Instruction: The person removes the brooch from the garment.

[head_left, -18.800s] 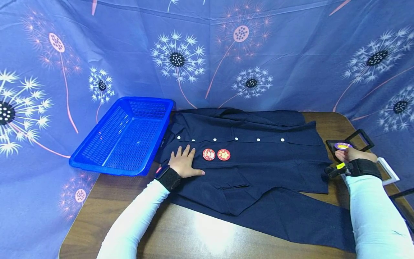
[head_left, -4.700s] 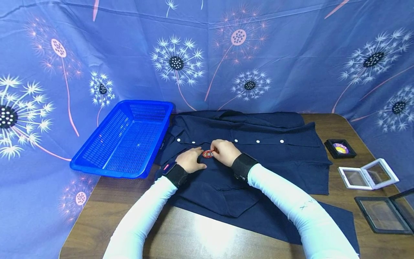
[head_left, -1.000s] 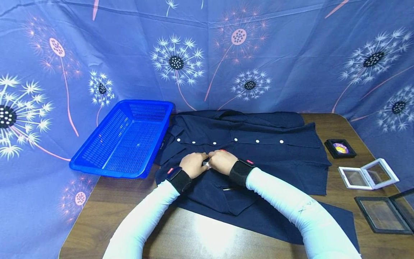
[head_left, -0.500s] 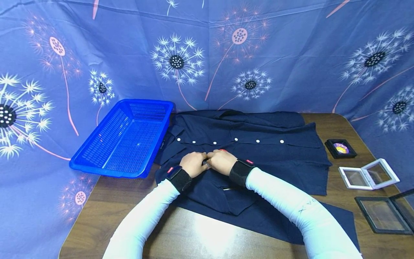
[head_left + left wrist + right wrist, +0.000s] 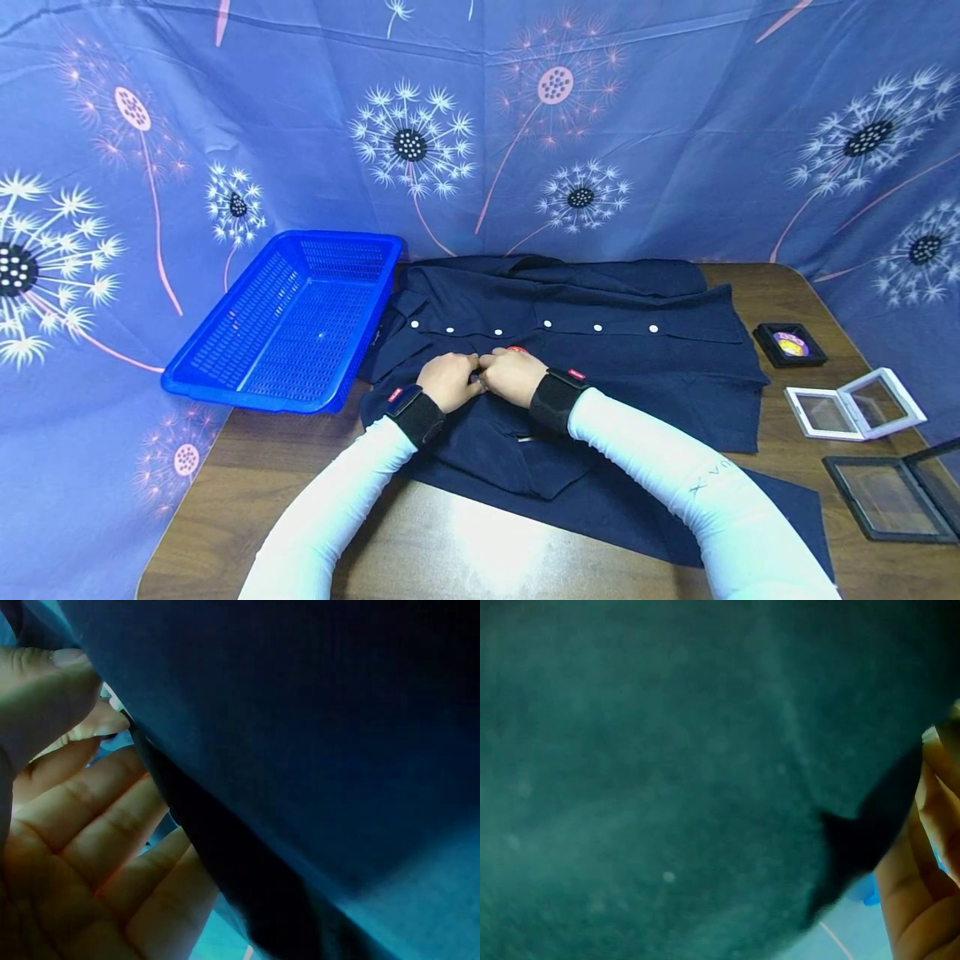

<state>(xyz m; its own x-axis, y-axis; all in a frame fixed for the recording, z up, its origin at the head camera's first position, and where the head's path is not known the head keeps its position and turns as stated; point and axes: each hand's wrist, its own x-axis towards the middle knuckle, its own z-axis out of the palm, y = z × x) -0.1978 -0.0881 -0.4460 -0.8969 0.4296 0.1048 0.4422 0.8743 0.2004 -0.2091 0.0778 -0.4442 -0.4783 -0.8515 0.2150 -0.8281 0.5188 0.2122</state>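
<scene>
A dark navy shirt with white buttons lies spread across the table. Over its chest my left hand and right hand meet at the fingertips. In the left wrist view, the thumb presses at a raised cloth edge and the other fingers run behind it. A small white bit shows near that thumb. The right wrist view has the right hand's fingers pinching beside a lifted peak of cloth. The red badge between both hands is hidden. Past the right knuckles peeks another red badge.
A blue plastic basket stands at the left. Along the right side are a black frame holding a purple and yellow badge, an open white frame and an open dark frame. A patterned blue curtain hangs behind the table.
My right hand has come from the black frame to the shirt's chest and taken up one red badge; my left hand has joined it. A white patch between the thumbs has gone from sight.
</scene>
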